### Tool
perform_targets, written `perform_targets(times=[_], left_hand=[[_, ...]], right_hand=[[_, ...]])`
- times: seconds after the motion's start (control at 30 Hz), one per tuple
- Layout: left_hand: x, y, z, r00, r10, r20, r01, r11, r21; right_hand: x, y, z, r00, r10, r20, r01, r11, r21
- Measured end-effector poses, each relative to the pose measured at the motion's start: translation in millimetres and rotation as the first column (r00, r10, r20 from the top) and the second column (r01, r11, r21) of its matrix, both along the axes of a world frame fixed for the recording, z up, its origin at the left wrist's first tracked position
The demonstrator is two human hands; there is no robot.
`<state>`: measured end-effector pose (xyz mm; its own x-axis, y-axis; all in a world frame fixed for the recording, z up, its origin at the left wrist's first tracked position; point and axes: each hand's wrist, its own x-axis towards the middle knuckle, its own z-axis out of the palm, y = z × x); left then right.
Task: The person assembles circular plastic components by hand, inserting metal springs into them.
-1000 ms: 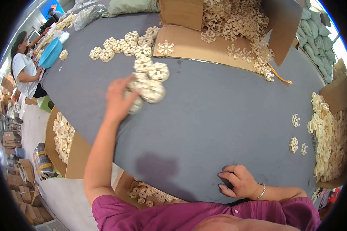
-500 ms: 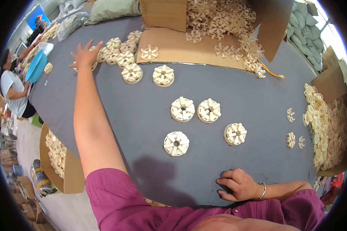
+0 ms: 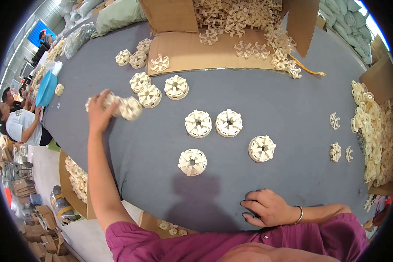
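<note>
My left hand (image 3: 101, 114) curls around a group of cream plastic slotted wheels (image 3: 131, 108) at the left of the table; motion blurs them, and the fingers partly cover the rest of the group. Close by on its right stand two more wheels (image 3: 149, 96), with another (image 3: 176, 87) just beyond. Several single wheels (image 3: 198, 123) lie spread over the middle of the cloth. My right hand (image 3: 268, 208) rests near the front edge, dark covers on some fingertips, thumb and fingers apart around nothing.
An open cardboard box (image 3: 172, 17) at the back spills cream six-armed pieces (image 3: 236, 17) onto its flap. Cream rings (image 3: 371, 131) heap up at the right. A few small pieces (image 3: 335, 152) lie before them. Beyond a blue basin (image 3: 46, 88), people work at far left.
My left hand has drawn several wheels out of the far-left cluster, toward me. Three wheels stay behind beside the box flap. My right hand has barely moved; the view has shifted slightly.
</note>
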<state>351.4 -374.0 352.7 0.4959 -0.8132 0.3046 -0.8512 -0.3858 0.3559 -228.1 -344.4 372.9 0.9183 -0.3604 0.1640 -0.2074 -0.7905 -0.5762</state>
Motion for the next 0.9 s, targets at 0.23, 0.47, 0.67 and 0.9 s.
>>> perform_targets(times=[0.23,0.47,0.67,0.9], left_hand=[[-175.2,23.6,45.3,0.769,-0.56,-0.31,0.56,0.823,-0.099],[-76.2,-116.2,41.5,0.897,-0.427,-0.117,0.342,0.836,-0.43],[-1.7,-218.1,4.4,0.955,0.194,0.225,-0.171,0.978,-0.118],[49.8,-199.8,-10.5,0.99,-0.035,0.139,0.033,0.999,0.017]], right_hand=[[-0.4,-0.4,-1.0,1.0,-0.003,0.014,0.003,1.0,-0.001],[2.3,5.8,6.1,1.0,-0.013,-0.009,0.013,1.0,-0.012],[1.5,4.0,0.6,0.999,-0.021,-0.024,0.022,0.999,0.038],[-3.4,1.7,1.3,0.999,-0.002,0.047,-0.002,0.997,0.079]])
